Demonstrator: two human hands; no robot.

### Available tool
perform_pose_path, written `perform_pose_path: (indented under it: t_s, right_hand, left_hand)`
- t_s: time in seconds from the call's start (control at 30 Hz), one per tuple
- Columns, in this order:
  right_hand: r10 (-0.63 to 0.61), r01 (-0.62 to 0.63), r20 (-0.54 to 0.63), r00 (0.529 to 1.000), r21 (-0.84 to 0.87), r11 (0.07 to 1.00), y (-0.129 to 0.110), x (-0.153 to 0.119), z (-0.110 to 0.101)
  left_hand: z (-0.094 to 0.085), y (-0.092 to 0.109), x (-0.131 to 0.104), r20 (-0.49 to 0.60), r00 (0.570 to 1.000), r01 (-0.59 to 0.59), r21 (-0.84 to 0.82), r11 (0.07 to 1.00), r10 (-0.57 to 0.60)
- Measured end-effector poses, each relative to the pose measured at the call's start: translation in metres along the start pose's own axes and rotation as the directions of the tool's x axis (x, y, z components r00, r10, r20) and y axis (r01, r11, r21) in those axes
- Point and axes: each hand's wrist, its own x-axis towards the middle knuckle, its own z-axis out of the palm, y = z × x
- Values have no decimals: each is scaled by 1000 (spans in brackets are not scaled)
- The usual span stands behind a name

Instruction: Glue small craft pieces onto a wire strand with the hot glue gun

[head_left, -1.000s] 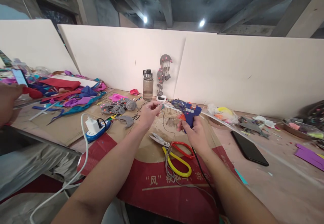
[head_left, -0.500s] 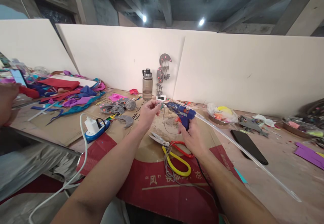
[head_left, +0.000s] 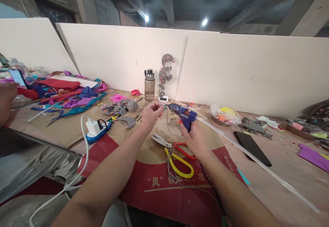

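My right hand (head_left: 193, 136) is wrapped round the handle of a blue hot glue gun (head_left: 185, 114), its nozzle pointing left. A long clear glue stick (head_left: 239, 145) juts from the gun's back end. Right at the nozzle, my left hand (head_left: 152, 114) is closed in a pinch on the end of a thin grey yarn (head_left: 168, 124), which hangs down in a curve. Something small and teal shows at those fingertips, too small to make out. Below both hands lie scissors (head_left: 180, 156) with one red and one yellow handle, grey yarn tangled over them.
A water bottle (head_left: 149, 86) and a grey felt moon ornament (head_left: 167, 66) stand at the white board. Left are a power strip (head_left: 97, 134), a felt moon (head_left: 128, 122), a yarn ball (head_left: 132, 105) and felt scraps (head_left: 77, 95). A phone (head_left: 253, 148) lies right. Another person's hand (head_left: 7, 98) shows far left.
The glue gun has tilted slightly and shifted a little left, swinging the far end of the glue stick down and right. My left hand has hardly moved and keeps its pinch.
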Motion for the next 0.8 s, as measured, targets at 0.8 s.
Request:
perform_pose_path:
  t_s: [0.8]
  right_hand:
    - [286, -274, 10, 958, 319, 907, 25, 13, -3]
  left_hand:
    - [1, 4, -3, 33, 999, 23, 47, 999, -25]
